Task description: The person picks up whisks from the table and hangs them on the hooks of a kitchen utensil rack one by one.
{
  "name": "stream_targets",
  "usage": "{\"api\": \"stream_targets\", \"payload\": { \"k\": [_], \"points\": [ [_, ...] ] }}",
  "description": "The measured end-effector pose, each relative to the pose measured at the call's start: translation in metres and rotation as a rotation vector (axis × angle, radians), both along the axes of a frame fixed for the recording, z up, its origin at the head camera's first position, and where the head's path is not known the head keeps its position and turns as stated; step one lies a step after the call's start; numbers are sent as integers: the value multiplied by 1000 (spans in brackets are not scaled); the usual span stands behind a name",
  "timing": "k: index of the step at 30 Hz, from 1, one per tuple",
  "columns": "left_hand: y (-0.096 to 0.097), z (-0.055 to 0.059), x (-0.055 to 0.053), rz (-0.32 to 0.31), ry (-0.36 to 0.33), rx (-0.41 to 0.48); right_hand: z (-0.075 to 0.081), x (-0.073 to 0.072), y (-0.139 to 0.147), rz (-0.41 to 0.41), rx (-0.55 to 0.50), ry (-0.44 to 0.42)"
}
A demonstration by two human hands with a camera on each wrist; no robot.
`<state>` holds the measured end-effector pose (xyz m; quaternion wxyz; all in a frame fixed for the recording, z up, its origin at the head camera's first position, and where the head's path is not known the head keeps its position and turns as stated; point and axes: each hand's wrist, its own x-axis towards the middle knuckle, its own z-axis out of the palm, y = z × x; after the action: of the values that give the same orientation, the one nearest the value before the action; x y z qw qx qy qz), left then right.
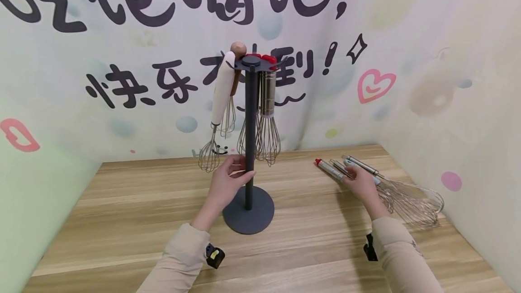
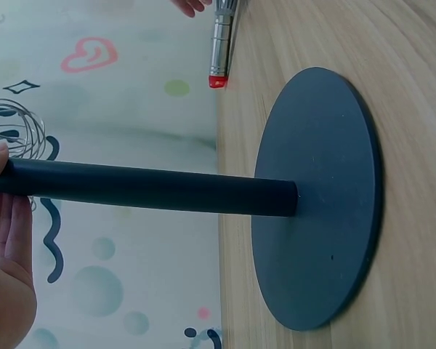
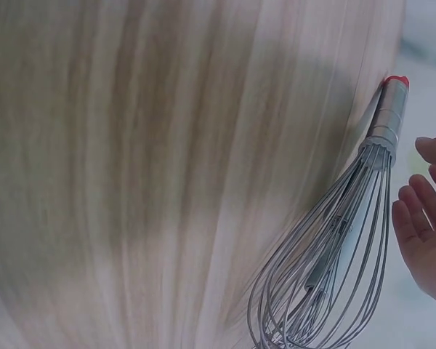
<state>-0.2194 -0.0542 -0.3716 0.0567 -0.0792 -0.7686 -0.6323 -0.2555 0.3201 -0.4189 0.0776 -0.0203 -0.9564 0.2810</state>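
My left hand (image 1: 226, 183) holds the dark pole (image 1: 249, 139) of a whisk stand, thumb on one side and fingers on the other. Its round base (image 2: 316, 269) rests on the table. From the stand's top hang several whisks: a white-handled whisk (image 1: 223, 87), a wooden-handled one (image 1: 238, 49) and metal-handled ones (image 1: 267, 94) with red ends. At the right, my right hand (image 1: 361, 183) hovers over several whisks lying together. Its fingers are loosely bent and apart from the red-capped whisk (image 3: 384, 123) in the right wrist view. Another lying whisk has a pale blue handle (image 1: 353, 162).
The wood-grain table (image 1: 305, 238) meets a printed backdrop (image 1: 183, 58) behind and a pale side wall (image 1: 460, 103) at the right. Wire whisk heads (image 1: 415, 202) spread toward the table's right edge. Dark cameras (image 1: 215, 256) are strapped at both wrists.
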Motion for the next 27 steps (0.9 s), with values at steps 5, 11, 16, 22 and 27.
{"api": "stream_targets", "payload": {
  "k": [5,11,16,22,27],
  "points": [
    [0,-1,-1,-7,-6,7,-1,-2,0,31,39,23],
    [0,-2,0,-4,-1,11,-1,-5,-3,41,46,9],
    [0,-1,0,-5,7,6,-2,-7,-5,36,38,2],
    [-1,0,1,-9,19,4,-6,-9,-4,35,21,-27],
    [-1,-1,1,-11,23,2,-11,-10,-4,26,32,-19]
  ]
}}
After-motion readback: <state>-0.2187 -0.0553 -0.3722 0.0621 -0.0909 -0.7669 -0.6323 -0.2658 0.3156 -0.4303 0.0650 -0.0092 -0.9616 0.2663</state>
